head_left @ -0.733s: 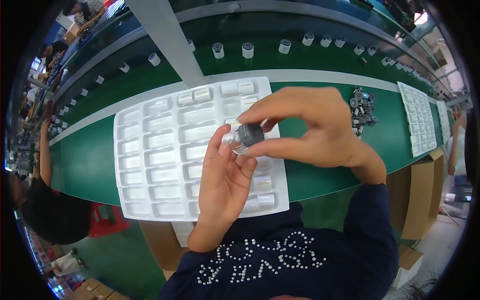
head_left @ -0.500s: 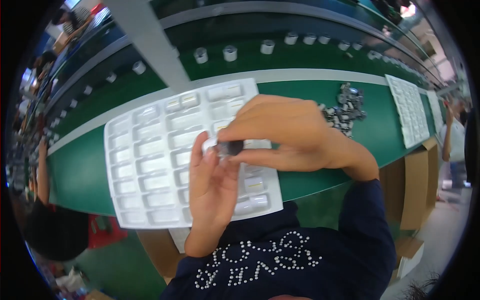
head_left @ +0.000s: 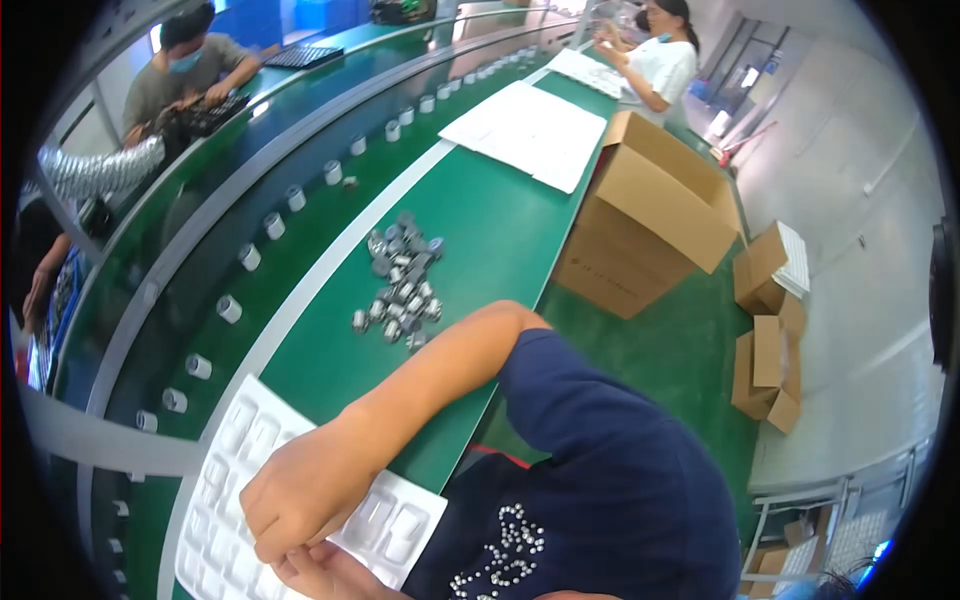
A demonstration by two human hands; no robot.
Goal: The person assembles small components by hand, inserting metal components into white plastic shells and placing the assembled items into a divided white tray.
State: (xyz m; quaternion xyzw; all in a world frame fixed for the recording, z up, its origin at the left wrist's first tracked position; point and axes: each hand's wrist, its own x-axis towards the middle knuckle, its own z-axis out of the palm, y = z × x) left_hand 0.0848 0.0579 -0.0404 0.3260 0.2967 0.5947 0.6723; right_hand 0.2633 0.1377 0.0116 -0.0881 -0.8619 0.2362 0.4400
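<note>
My right hand [head_left: 300, 490] is closed, fingers bent down over a white moulded tray [head_left: 430, 512] at the lower left. Against its fingertips is my left hand [head_left: 330, 577], also closed and partly cut off by the lower edge. Whatever lies between the fingers is hidden behind my right hand. Short white cylinders, such as one [head_left: 405, 524] beside my hands, sit in some of the tray's compartments. Beyond my right forearm, a loose pile of small grey metal-and-dark parts [head_left: 400, 290] lies on the green worktop [head_left: 480, 235].
White cylinders [head_left: 229, 309] stand spaced along the conveyor on the left. Further up the worktop lies a white sheet or tray [head_left: 530, 130]. A large open cardboard box [head_left: 630, 255] stands at its right edge, smaller boxes [head_left: 765, 370] behind. Two people work further off.
The view has swung to the right, shifting tray and hands to the lower left. The white cylinder and dark piece between my fingers earlier are now out of sight.
</note>
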